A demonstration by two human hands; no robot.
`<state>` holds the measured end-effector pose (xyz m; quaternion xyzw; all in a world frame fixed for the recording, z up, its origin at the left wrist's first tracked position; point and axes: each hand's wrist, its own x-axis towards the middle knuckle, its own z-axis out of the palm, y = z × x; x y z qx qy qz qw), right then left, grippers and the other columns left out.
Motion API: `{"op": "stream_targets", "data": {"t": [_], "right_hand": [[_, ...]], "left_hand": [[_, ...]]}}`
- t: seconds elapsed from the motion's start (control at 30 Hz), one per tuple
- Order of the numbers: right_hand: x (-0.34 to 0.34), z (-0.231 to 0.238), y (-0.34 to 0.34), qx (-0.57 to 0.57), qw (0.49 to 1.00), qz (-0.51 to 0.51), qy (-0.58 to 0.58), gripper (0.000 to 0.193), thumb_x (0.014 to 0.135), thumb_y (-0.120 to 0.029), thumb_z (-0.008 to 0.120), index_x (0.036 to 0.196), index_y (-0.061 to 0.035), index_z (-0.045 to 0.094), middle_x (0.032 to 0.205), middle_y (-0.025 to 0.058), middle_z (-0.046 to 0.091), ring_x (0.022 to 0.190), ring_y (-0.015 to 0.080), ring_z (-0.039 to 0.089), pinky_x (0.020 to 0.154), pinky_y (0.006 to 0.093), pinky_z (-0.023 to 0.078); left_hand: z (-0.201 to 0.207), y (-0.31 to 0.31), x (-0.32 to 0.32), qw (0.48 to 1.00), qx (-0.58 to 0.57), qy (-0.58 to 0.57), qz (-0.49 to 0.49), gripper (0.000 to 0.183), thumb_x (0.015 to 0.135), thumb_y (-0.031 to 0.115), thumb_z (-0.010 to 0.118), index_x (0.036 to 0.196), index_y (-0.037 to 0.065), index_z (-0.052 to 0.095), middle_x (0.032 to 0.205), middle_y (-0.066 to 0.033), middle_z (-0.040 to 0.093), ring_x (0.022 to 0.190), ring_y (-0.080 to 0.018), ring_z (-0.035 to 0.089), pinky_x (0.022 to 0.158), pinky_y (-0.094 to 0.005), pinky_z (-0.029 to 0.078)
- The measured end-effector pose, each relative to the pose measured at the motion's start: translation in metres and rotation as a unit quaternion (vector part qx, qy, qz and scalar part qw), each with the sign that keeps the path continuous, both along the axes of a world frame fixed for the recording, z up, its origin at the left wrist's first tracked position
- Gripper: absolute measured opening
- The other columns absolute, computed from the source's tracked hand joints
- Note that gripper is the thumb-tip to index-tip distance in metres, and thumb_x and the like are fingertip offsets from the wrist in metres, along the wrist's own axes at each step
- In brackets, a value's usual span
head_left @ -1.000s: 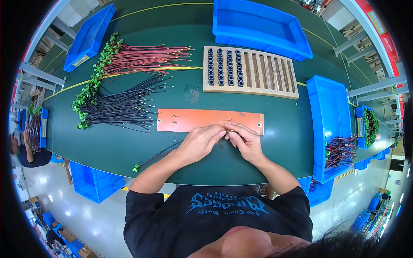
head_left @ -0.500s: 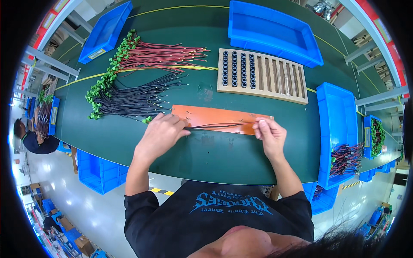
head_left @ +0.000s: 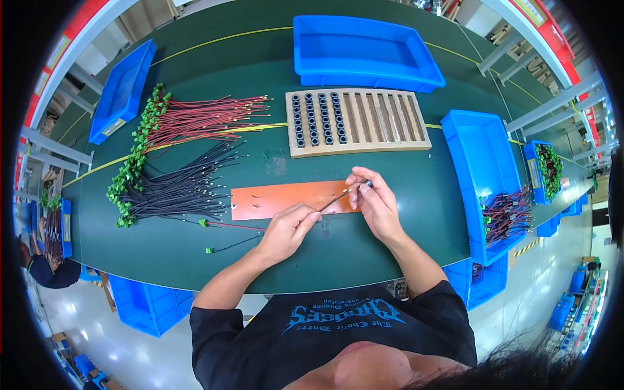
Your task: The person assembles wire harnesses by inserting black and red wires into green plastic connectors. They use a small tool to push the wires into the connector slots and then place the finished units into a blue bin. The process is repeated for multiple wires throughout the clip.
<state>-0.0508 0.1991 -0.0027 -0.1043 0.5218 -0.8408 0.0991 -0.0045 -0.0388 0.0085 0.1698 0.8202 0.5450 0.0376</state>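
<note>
My left hand (head_left: pixel 289 229) pinches a red wire (head_left: pixel 244 226) and a black wire (head_left: pixel 239 244) near their free ends. Their green connectors (head_left: pixel 208 250) trail on the table to the left. The bare tips point toward my right hand (head_left: pixel 377 205), whose thumb and fingers hold a small black cylindrical piece (head_left: pixel 366 184). Both hands are over the right part of an orange strip (head_left: pixel 279 196) lying on the green table. Whether the wire tips touch the black piece, I cannot tell.
Black wires (head_left: pixel 182 185) and red wires (head_left: pixel 201 117) with green connectors lie fanned at left. A slotted wooden rack (head_left: pixel 383 120) holds rows of black rings. Blue bins (head_left: pixel 370 49) stand behind it and at right (head_left: pixel 478 156); the right one contains finished-looking wire bundles (head_left: pixel 507 218).
My left hand has shifted right along the wires and my right hand has come left, so they are closer together. A black piece now shows in my right hand. The whole view has shifted.
</note>
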Motion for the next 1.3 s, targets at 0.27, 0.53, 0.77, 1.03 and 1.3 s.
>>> {"op": "stream_targets", "data": {"t": [0.27,0.53,0.77,1.03,1.3], "right_hand": [[0.005,0.005,-0.003,-0.035,0.997,0.020,-0.063,0.027,0.114,-0.027,0.045,0.125,-0.0057,0.057,0.118,0.0137,0.066,0.075,0.0099,0.050,0.069,0.0242,0.047],[0.005,-0.010,-0.003,-0.003,0.998,0.028,-0.054,0.023,0.111,-0.025,0.052,0.128,-0.0089,0.052,0.117,0.0153,0.068,0.072,0.0092,0.050,0.068,0.0230,0.046],[0.008,0.003,-0.005,-0.035,0.997,0.027,-0.066,0.047,0.110,-0.026,0.055,0.151,-0.0107,0.038,0.116,0.0167,0.068,0.076,0.0107,0.054,0.071,0.0241,0.047],[0.010,0.000,-0.003,-0.067,0.993,0.054,-0.084,0.048,0.109,-0.026,0.056,0.152,-0.0102,0.039,0.117,0.0164,0.069,0.077,0.0100,0.054,0.072,0.0246,0.047],[0.025,-0.007,-0.012,0.030,0.983,0.178,-0.030,0.036,0.110,-0.024,0.054,0.139,-0.0021,0.058,0.111,0.0092,0.069,0.080,0.0106,0.055,0.073,0.0252,0.047]], "left_hand": [[0.003,0.009,0.003,1.000,0.023,-0.005,-0.009,0.018,0.105,0.014,0.061,0.101,-0.001,0.070,0.091,-0.0122,0.069,0.081,-0.0255,0.067,0.075,-0.0355,0.053],[0.000,0.006,0.003,1.000,0.000,-0.007,-0.030,0.021,0.105,0.017,0.060,0.105,-0.001,0.072,0.094,-0.0139,0.071,0.086,-0.0277,0.070,0.079,-0.0372,0.054],[0.006,0.002,0.003,0.996,0.029,-0.074,-0.043,0.026,0.107,0.019,0.058,0.109,-0.002,0.072,0.100,-0.0152,0.074,0.092,-0.0273,0.072,0.083,-0.0377,0.055],[0.006,0.001,0.003,0.991,0.031,-0.121,-0.053,0.028,0.108,0.022,0.057,0.107,0.000,0.073,0.098,-0.0124,0.075,0.093,-0.0227,0.072,0.084,-0.0355,0.055],[0.013,0.000,0.005,0.990,0.064,-0.104,-0.064,0.020,0.104,0.018,0.065,0.106,0.000,0.074,0.092,-0.0084,0.073,0.073,-0.0146,0.063,0.069,-0.0280,0.051]]}}
